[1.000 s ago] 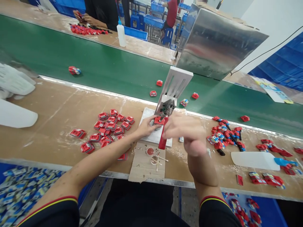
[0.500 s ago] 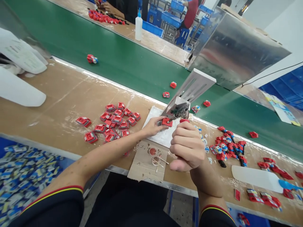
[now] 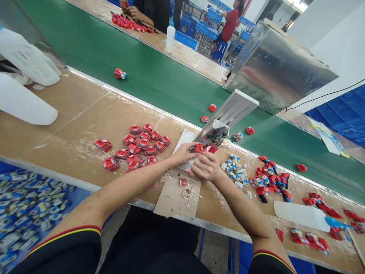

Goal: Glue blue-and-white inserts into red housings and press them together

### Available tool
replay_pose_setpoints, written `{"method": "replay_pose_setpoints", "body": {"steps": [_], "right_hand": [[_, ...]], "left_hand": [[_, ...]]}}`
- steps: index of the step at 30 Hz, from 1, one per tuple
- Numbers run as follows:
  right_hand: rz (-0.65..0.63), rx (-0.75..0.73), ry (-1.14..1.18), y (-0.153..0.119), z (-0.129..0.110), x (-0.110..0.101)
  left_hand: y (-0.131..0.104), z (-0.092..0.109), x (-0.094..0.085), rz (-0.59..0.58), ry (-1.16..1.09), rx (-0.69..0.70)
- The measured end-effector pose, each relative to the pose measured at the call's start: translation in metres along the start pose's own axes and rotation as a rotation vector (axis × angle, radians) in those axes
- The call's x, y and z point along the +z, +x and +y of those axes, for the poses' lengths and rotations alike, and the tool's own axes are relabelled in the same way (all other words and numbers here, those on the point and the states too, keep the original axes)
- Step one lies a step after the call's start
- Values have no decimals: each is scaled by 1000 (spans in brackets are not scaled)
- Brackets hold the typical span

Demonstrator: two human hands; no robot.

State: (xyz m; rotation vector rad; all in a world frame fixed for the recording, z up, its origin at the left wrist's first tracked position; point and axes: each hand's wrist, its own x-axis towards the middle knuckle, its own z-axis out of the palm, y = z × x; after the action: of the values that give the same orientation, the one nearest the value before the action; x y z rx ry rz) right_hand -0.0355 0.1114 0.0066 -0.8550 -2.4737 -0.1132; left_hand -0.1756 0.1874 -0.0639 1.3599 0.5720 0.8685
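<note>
The right hand (image 3: 204, 166), fingers curled around the red handle (image 3: 213, 148), now sits closer to the left hand (image 3: 183, 155), whose fingers pinch the red part (image 3: 199, 148) beneath the lever mechanism (image 3: 218, 134), suggesting a handle stroke against the steadied part.

Lighting: bright; a lamp (image 3: 300, 5) is glowing at upper right. Glare: streaks are shining on the desk (image 3: 71, 110); the metal box (image 3: 281, 70) is giving blurred reflections. Distortion: shapes are stretching toward the edges. Focus: background is looking soft.
</note>
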Motion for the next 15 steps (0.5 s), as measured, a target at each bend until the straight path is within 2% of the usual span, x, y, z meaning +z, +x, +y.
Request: {"method": "replay_pose_setpoints", "body": {"steps": [5, 8, 12, 15], "right_hand": [[-47, -23, 99, -22, -5, -11], [-51, -28, 17, -17, -1, 2], [-63, 44, 45, -10, 4, 19], [-4, 155, 14, -21, 17, 5]], "left_hand": [[2, -1, 1, 27, -16, -11], [0, -2, 0, 38, -11, -27], [-5, 1, -2, 53, 41, -48], [-5, 3, -5, 41, 85, -52]]}}
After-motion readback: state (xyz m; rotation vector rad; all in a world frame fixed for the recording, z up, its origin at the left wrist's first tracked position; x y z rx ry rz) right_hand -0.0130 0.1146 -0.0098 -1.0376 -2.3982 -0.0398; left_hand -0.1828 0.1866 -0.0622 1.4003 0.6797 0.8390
